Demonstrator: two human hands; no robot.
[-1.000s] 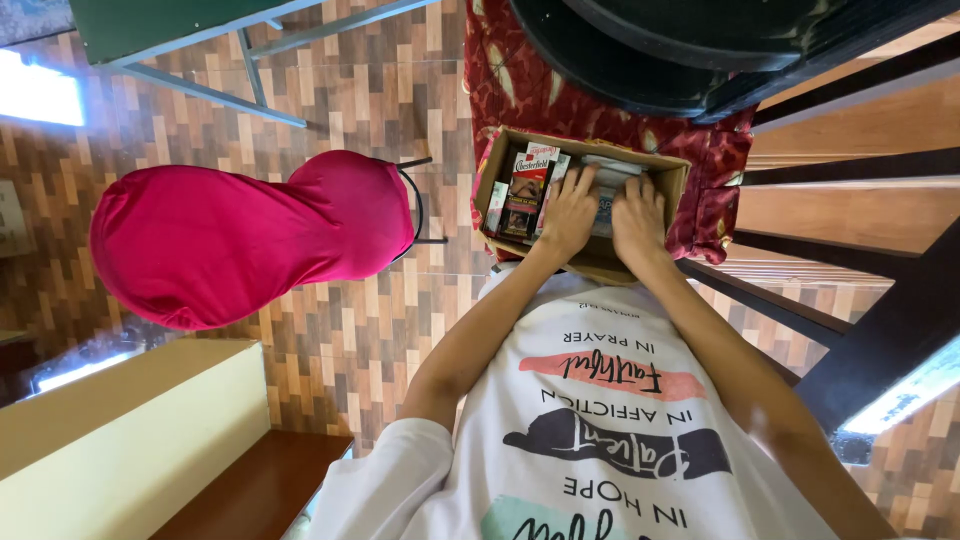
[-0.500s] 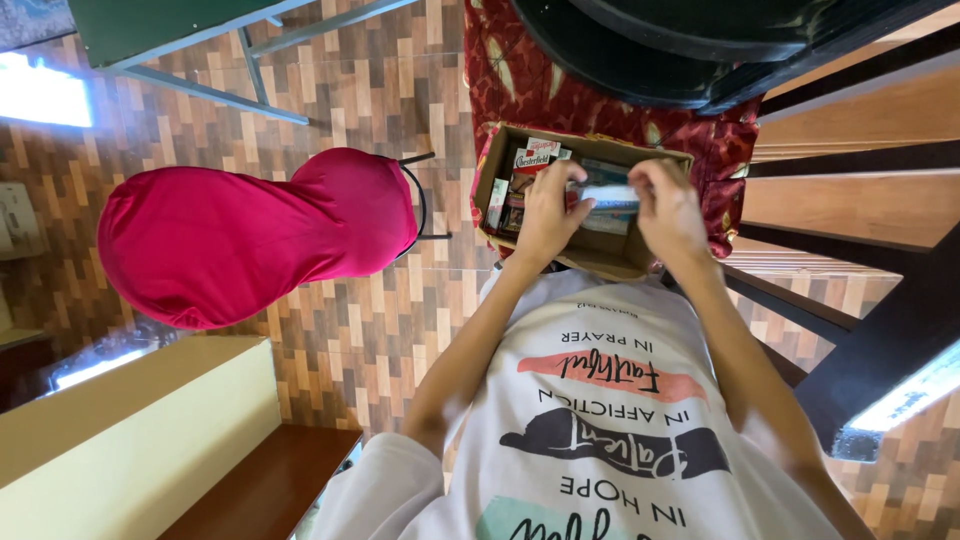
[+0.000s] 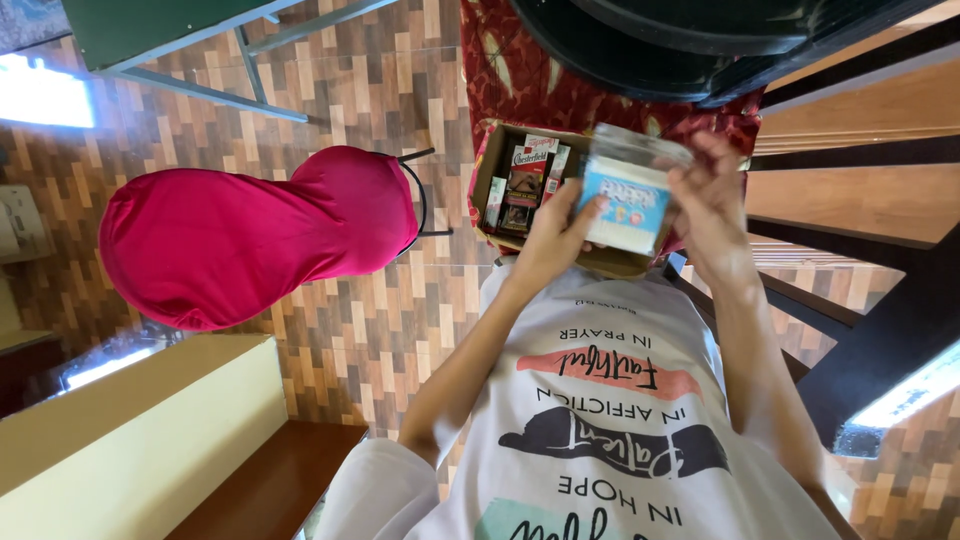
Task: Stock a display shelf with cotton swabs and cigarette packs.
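Observation:
Both my hands hold a clear plastic pack with a light blue and white label, raised just above an open cardboard box. My left hand grips the pack's left edge. My right hand grips its right edge and top. The box holds several small upright packets and rests on a red patterned cloth. My white printed shirt fills the lower part of the view.
A chair with a bright pink cover stands to the left on the wood-patterned floor. A green table with metal legs is at the upper left. Wooden steps run along the right, with a dark round object above the box.
My hands were down inside the box; they have lifted the blue-labelled pack out and brought it up towards me.

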